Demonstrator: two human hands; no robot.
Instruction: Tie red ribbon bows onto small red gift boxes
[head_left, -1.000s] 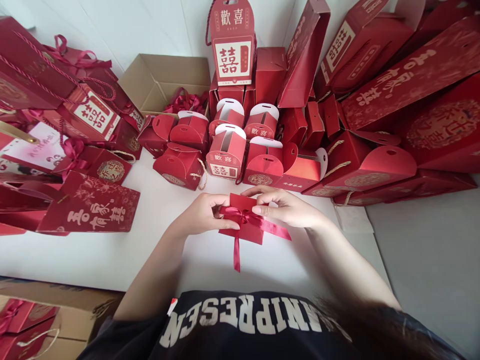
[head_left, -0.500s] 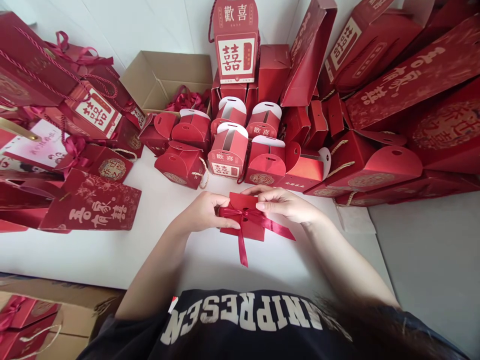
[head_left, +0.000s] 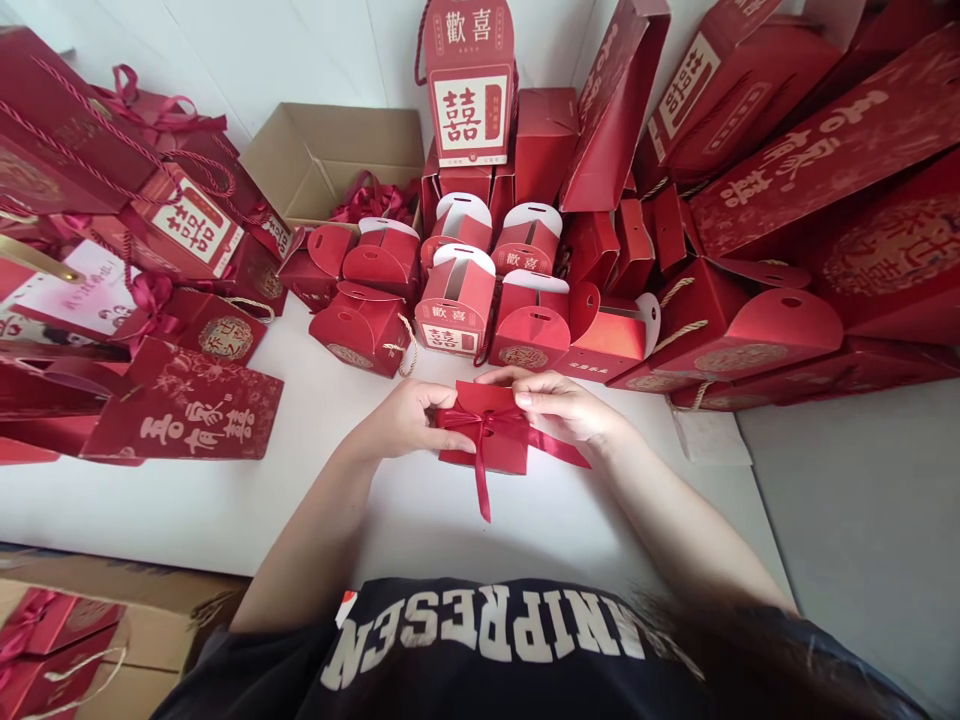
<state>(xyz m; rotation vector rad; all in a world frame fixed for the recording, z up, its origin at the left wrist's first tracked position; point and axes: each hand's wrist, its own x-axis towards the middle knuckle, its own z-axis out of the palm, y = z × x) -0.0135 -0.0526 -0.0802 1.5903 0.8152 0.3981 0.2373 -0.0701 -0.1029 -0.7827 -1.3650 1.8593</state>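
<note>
A small red box [head_left: 501, 452] is held between both hands above the white table. A shiny red ribbon [head_left: 482, 480] is tied round it, knotted near the middle of its top; one tail hangs toward me and another slants off to the right. My left hand [head_left: 409, 420] pinches the box and ribbon at the left side, thumb on top. At the upper right corner, my right hand [head_left: 559, 403] grips the box edge and ribbon between thumb and fingers. The undersides of the fingers are hidden.
Several red gift boxes [head_left: 455, 300] stand in rows behind the hands on the white table [head_left: 315, 500]. An open cardboard box [head_left: 322, 150] with red ribbons is at the back. Red boxes are piled left and right [head_left: 750, 330]. Another carton [head_left: 142, 640] sits at lower left.
The box has tilted and shifted slightly up and left. The ribbon knot and hanging tail have moved slightly left. My right thumb has moved a little up along the box edge.
</note>
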